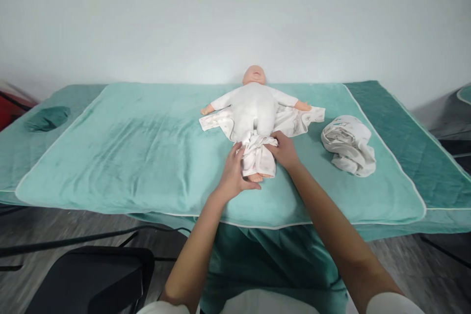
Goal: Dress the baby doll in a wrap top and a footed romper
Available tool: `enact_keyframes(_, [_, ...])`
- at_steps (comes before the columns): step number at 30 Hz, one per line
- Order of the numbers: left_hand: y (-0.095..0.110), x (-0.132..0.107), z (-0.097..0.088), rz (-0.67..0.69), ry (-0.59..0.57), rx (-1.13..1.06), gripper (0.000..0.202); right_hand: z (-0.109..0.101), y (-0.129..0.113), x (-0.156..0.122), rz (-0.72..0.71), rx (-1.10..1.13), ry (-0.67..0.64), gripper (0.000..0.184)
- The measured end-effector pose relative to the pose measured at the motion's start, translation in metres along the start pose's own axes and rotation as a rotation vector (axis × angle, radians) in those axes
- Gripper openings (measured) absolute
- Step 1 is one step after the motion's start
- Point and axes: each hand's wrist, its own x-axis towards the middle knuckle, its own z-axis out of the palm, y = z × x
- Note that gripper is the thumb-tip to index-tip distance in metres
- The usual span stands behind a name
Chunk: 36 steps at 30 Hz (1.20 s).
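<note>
A baby doll [250,108] in a white long-sleeved bodysuit lies on its back, its head toward the wall and its arms spread. Light printed baby pants [259,154] are bunched around its legs, and its feet show at the cuffs. My right hand [283,151] grips the pants near the waistband on the right side. Along their left side rests my left hand [233,171], thumb spread wide below the feet and fingertips touching the cloth by the waistband. An opened printed baby top [292,120] is spread out under the doll's torso and arms.
A crumpled bundle of white printed cloth [348,144] sits to the right on the green blanket [147,147]. The blanket covers a padded table with a face hole [47,118] at its left end. A white wall stands behind; a black chair [91,279] is at lower left.
</note>
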Motion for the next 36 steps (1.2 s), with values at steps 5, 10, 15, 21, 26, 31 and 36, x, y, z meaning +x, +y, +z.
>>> enact_keyframes(5, [0.007,0.0,0.004,-0.047,0.016,0.154,0.128,-0.003,-0.005,-0.006,0.009,0.035,-0.003,0.029])
enact_keyframes(10, [0.008,0.003,0.005,-0.058,0.079,0.16,0.114,-0.012,-0.016,-0.042,0.023,0.074,-0.147,0.024])
enact_keyframes(15, [0.003,0.005,0.003,-0.072,0.089,0.151,0.109,-0.026,-0.021,-0.074,-0.023,0.224,-0.293,0.047])
enact_keyframes(21, [0.018,0.005,-0.001,-0.147,0.082,0.119,0.098,-0.029,-0.029,-0.083,-0.064,0.103,-0.265,0.05])
enact_keyframes(26, [0.052,-0.001,-0.018,-0.341,-0.032,0.081,0.071,-0.036,-0.047,-0.083,0.076,0.079,-0.28,0.038])
enact_keyframes(31, [0.084,-0.004,-0.047,-0.532,-0.217,-0.198,0.057,-0.069,-0.075,-0.08,0.206,0.253,-0.537,0.04])
enact_keyframes(36, [0.103,0.0,-0.079,-0.553,-0.398,-0.43,0.051,-0.101,-0.108,-0.076,0.256,0.371,-0.747,0.037])
